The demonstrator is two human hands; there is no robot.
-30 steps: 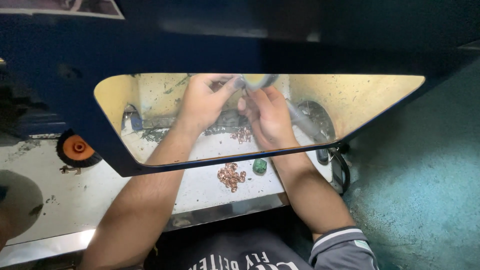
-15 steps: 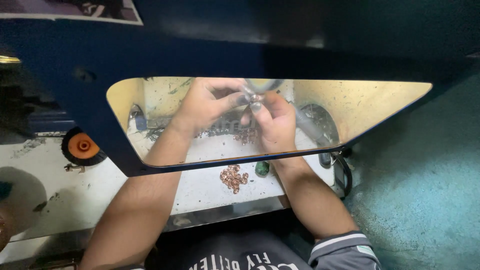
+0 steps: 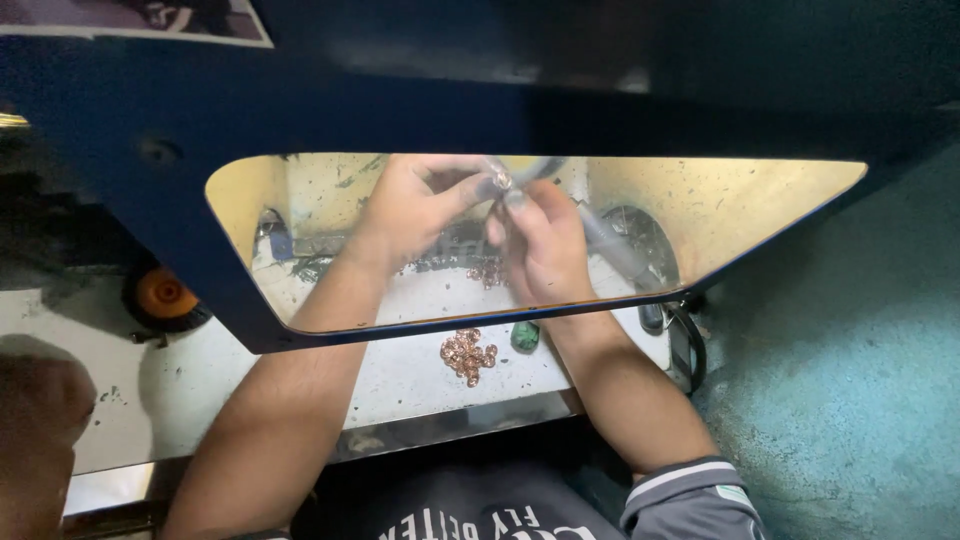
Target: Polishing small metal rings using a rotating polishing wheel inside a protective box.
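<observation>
Both my hands are raised behind a clear yellowish shield (image 3: 760,205) set in a dark blue hood. My left hand (image 3: 410,205) pinches a small shiny metal ring (image 3: 501,179) between thumb and fingertips. My right hand (image 3: 545,245) grips a slim rotary handpiece (image 3: 610,245) whose tip meets the ring. A pile of small copper-coloured rings (image 3: 468,353) lies on the white bench below the hands, beside a green lump (image 3: 525,336). More small rings (image 3: 487,272) lie further back, behind the shield.
An orange round knob (image 3: 163,295) sits on the bench at the left. A black cable (image 3: 690,345) loops at the bench's right edge. Another person's hand (image 3: 35,420) shows at the lower left. A teal floor (image 3: 850,400) lies to the right.
The view has shifted, so the shield and hands sit a little further right. My hands have drawn closer together around the ring, with the tool tip now at it.
</observation>
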